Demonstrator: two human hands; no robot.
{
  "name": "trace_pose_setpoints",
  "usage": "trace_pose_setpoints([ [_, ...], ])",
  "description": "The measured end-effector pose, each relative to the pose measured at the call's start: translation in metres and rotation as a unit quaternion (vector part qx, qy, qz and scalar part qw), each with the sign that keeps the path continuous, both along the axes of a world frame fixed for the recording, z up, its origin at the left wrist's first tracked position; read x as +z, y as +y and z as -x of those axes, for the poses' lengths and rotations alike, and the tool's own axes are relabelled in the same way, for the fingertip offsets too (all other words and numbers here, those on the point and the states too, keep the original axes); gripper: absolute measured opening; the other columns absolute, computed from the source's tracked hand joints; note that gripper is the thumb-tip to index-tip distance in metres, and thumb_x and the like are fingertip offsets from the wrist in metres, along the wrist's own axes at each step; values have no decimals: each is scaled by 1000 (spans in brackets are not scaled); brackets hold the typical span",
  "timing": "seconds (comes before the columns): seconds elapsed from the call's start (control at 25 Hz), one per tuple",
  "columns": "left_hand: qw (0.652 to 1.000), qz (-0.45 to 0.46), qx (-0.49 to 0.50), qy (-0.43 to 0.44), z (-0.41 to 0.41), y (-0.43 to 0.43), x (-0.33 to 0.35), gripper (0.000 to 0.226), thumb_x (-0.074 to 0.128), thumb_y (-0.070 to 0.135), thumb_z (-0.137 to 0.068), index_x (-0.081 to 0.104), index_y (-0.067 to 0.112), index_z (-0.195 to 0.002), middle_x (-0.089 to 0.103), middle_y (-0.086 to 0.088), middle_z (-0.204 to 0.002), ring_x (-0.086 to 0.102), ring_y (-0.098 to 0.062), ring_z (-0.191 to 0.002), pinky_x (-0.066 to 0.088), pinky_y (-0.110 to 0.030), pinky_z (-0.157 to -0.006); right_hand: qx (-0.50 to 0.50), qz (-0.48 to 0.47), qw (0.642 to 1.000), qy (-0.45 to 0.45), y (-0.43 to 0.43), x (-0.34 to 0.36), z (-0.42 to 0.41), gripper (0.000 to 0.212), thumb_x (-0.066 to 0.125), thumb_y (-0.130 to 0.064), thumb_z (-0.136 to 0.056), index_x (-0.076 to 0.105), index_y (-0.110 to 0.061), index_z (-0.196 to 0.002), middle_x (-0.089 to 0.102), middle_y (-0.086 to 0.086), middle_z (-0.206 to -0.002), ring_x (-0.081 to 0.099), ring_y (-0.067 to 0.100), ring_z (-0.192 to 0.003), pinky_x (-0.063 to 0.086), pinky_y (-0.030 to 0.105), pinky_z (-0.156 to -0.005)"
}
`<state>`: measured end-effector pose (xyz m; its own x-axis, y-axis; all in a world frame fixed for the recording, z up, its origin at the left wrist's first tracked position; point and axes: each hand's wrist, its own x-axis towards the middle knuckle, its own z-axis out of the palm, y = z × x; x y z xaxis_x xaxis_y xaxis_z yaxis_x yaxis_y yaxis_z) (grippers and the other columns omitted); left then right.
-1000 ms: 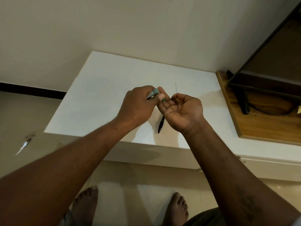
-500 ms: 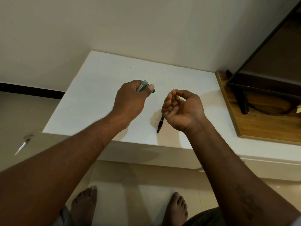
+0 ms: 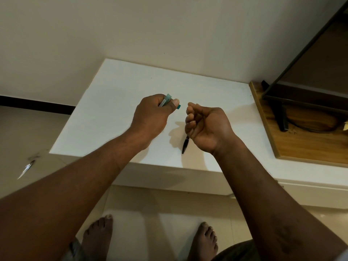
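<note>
My left hand [image 3: 150, 117] grips a slim grey and teal pen-like tool [image 3: 166, 99]; its teal ends stick out above the fist and past the thumb. My right hand [image 3: 205, 127] hovers just to the right, palm up, fingers curled in and thumb against the forefinger. I see nothing in it. A black pen [image 3: 185, 145] lies on the white tabletop [image 3: 116, 110] under my right hand, its upper end hidden by the palm.
A wooden board [image 3: 293, 146] adjoins the tabletop on the right and carries a dark-framed screen [image 3: 301, 98] on a black stand with a cable. A shiny metal object [image 3: 25, 169] lies on the floor at left. My bare feet stand below the table's front edge.
My hands were touching and a thin straight rod stood up from my right fingers. They have moved apart; the rod is no longer visible and the right fingers have curled in.
</note>
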<state>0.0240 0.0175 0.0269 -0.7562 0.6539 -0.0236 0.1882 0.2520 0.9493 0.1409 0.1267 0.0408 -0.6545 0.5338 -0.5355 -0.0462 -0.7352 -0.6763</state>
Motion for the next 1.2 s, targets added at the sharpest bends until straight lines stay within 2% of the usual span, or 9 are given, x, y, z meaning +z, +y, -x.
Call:
trace_pose_setpoints([
  [0.12,1000,-5,-2,1,0,0,1,39,63,44,-100,61,23,-67,45,9,-59,40,-8,-57,38,-30,-59,4,-70,997,-24,0,-1,1,20,55,-13,-105,70,-7,-116,72,6,-77,62,15,-55,49,24,-51],
  [0.2,1000,-9,-4,-2,0,-1,2,40,62,44,-100,61,17,-71,45,2,-64,39,-12,-59,38,-31,-59,4,-84,996,-29,-1,-1,1,22,56,-16,-106,71,-7,-118,71,6,-77,62,16,-56,49,25,-51],
  [0.36,1000,-15,-4,-23,1,-1,2,39,63,44,-100,62,15,-73,40,6,-60,36,-12,-57,37,-32,-57,12,-125,991,-35,-3,-1,2,22,53,-13,-105,70,-7,-119,71,5,-75,60,16,-57,49,26,-51],
  [0.48,999,-14,-4,-30,1,-1,2,32,63,44,-100,69,19,-80,49,9,-63,44,-10,-61,41,-31,-60,24,-173,984,-44,-4,-1,4,30,44,-3,-106,65,-8,-126,76,6,-78,60,14,-55,49,25,-52],
  [0.68,999,-15,-4,-36,2,-2,2,30,63,44,-100,70,28,-76,57,15,-60,51,-8,-64,42,-29,-61,57,-194,979,-36,-6,-1,4,37,39,1,-108,58,-14,-135,82,13,-94,65,14,-58,51,24,-54],
  [0.88,999,-23,4,-45,2,-1,2,28,63,43,-100,76,22,-89,59,13,-67,53,-6,-68,43,-28,-64,76,-225,971,-34,-7,-2,3,45,36,0,-110,55,-25,-141,82,17,-105,69,15,-64,53,24,-57],
  [1.04,998,-20,5,-55,2,-2,3,25,62,42,-100,74,24,-88,59,23,-55,52,-6,-65,42,-27,-65,81,-270,959,-39,-8,-2,2,35,42,-4,-112,62,-24,-134,82,14,-106,71,14,-65,53,22,-56],
  [1.2,998,-23,14,-56,4,-2,2,29,63,42,-100,75,17,-91,54,14,-62,50,-8,-65,45,-31,-67,83,-281,955,-46,-10,-2,3,26,47,-7,-112,69,-12,-124,83,11,-104,75,15,-68,53,19,-55],
])
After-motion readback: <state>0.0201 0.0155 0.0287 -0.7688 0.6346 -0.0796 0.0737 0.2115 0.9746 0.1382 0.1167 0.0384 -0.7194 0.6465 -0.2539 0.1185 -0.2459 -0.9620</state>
